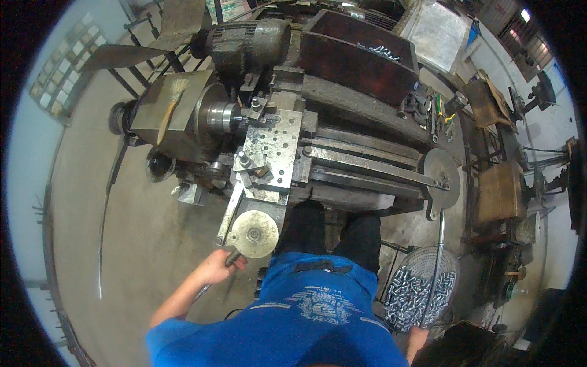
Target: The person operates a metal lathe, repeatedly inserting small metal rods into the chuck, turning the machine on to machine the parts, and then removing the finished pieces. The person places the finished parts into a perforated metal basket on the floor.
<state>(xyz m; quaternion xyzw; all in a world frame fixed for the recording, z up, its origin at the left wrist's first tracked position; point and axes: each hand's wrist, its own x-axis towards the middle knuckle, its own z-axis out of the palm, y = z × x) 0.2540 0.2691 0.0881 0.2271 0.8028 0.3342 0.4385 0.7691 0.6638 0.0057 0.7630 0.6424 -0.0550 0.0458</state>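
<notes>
My left hand (219, 267) is closed around a dark handle (233, 256) beside the round metal handwheel (254, 234) at the front of a small lathe. Low at the right, my right hand (417, 337) grips the lower end of a long steel lever (439, 251). That lever runs up to a round plate (441, 177) at the end of the lathe's rails. Between the two sides sits the cross slide (274, 147) with its tool posts. Facing it is the chuck (221, 117); whether a workpiece is in it is too small to tell.
A mesh basket (454, 260) full of small shiny metal parts stands under the lever. Behind the rails is a dark red bin (354, 61) with similar parts. A brush (173, 110) lies on the headstock, near a motor (251, 46). Wrenches and pliers (439, 113) lie far right.
</notes>
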